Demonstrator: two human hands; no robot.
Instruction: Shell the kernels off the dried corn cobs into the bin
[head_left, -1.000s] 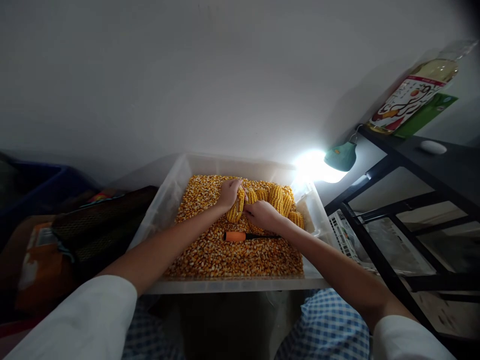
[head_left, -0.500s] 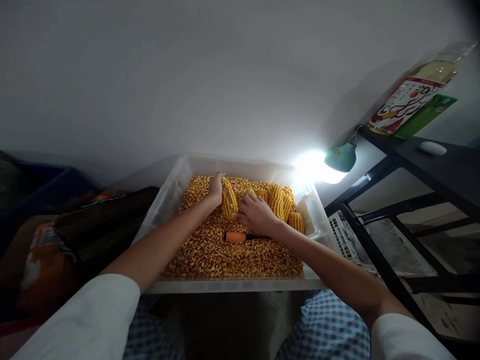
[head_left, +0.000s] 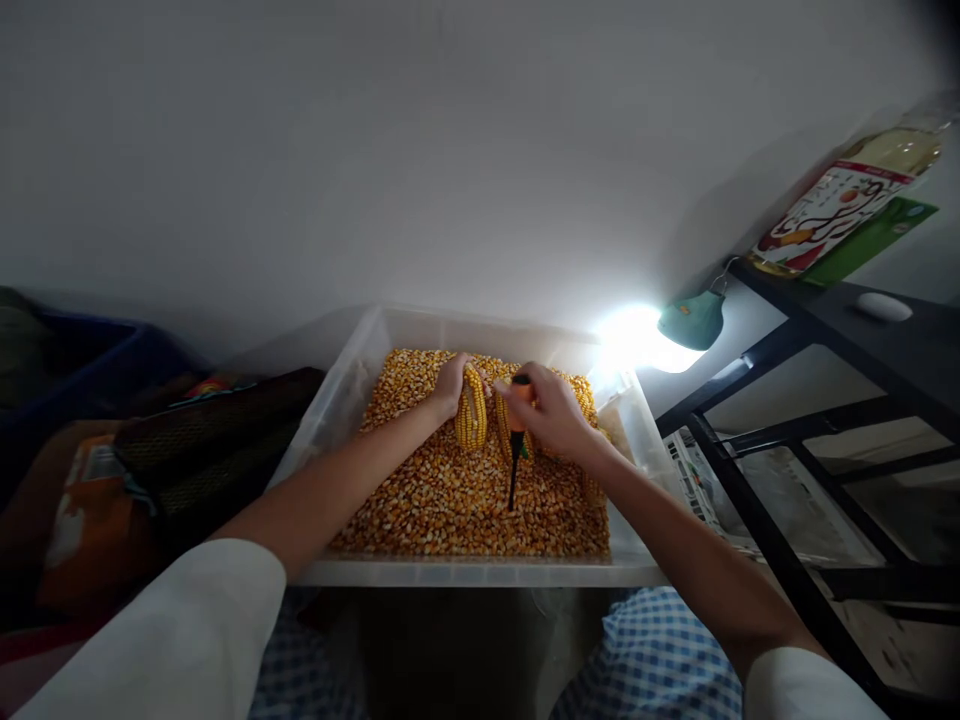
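Observation:
My left hand (head_left: 452, 385) is closed round the top of a yellow corn cob (head_left: 472, 412), which has a bare strip where kernels are gone. In my right hand (head_left: 553, 405) is a screwdriver with an orange and black handle (head_left: 520, 408); its dark shaft points down over the loose kernels. Beneath the screwdriver and my right hand lie more corn cobs (head_left: 504, 425), partly hidden. Loose corn kernels (head_left: 450, 510) fill much of the translucent plastic bin (head_left: 480, 573) around both hands.
A bright lamp with a green top (head_left: 691, 320) hangs from a dark shelf (head_left: 817, 300) at the right. On that shelf stand a bottle (head_left: 840, 205) and a white mouse-like object (head_left: 885, 307). To the left lie a dark mesh bag (head_left: 225, 455) and a blue crate (head_left: 97, 365).
The screwdriver lay on the kernels before; my right hand has picked it up and now holds it point down. My left hand still holds the cob, slightly farther right in view.

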